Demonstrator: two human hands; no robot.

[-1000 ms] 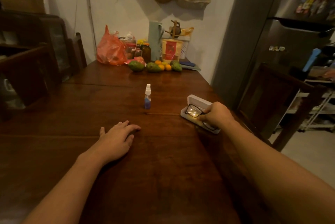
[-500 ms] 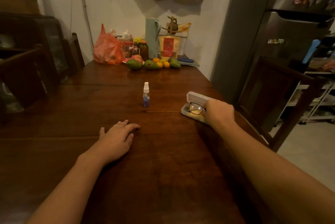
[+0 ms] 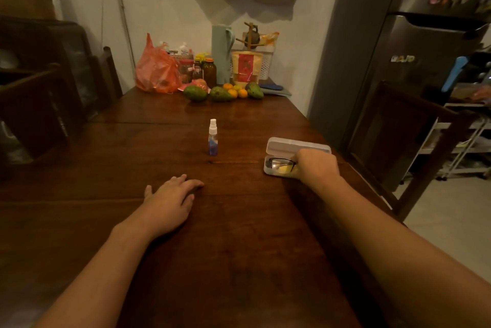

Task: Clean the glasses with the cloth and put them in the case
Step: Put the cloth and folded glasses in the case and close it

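Over the open case [image 3: 297,144], fingers of my right hand [image 3: 317,168] seem clamped on the glasses [image 3: 279,165]; my left hand [image 3: 170,198] lies flat. Hold only the frame [image 3: 281,159].

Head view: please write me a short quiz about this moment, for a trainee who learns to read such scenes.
1. True or false: the lid of the case is shut.
2. Which hand is at the glasses in the case?
3. The left hand rests on: A the table; B the case; C the glasses.
Key: 1 false, the lid stands open. 2 the right hand. 3 A, flat and holding nothing.
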